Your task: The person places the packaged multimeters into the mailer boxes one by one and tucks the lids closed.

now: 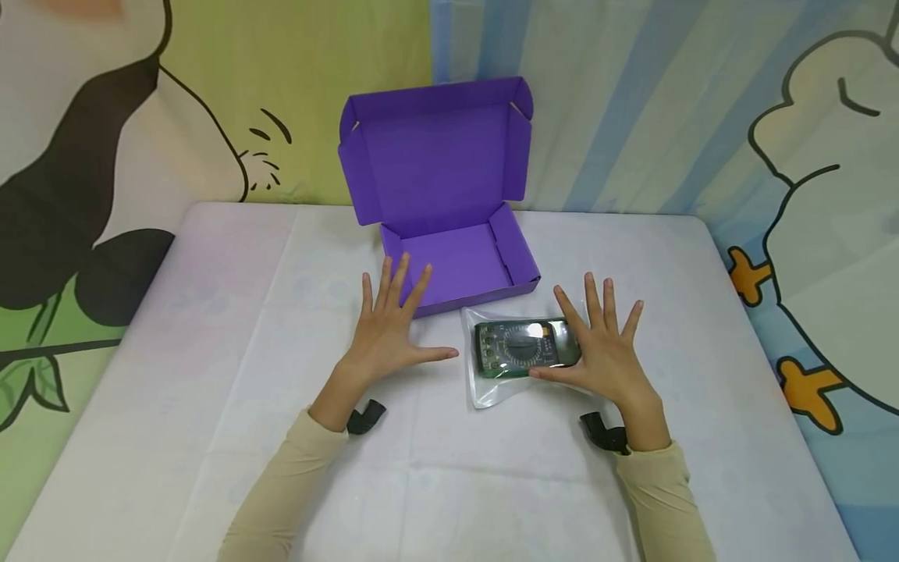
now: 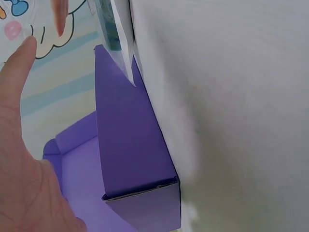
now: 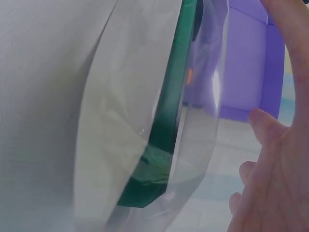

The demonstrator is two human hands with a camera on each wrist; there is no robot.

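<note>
Both hands hover with fingers spread wide, palms down. My left hand [image 1: 385, 336] is near the front left corner of an open purple cardboard box [image 1: 449, 261], its fingertips overlapping the box in the head view. My right hand [image 1: 604, 351] hangs over the right end of a green and black multimeter [image 1: 521, 347], hiding part of it. The multimeter lies inside a clear plastic bag [image 1: 488, 394] in front of the box. In the right wrist view the bagged multimeter [image 3: 169, 111] stands beside the palm, apart from it. Neither hand holds anything.
The box's lid [image 1: 442, 156] stands raised at the back, near a printed cartoon curtain [image 1: 597, 101]. A white cloth covers the table [image 1: 449, 484]. Black wrist camera mounts [image 1: 604, 433] stick out under both wrists.
</note>
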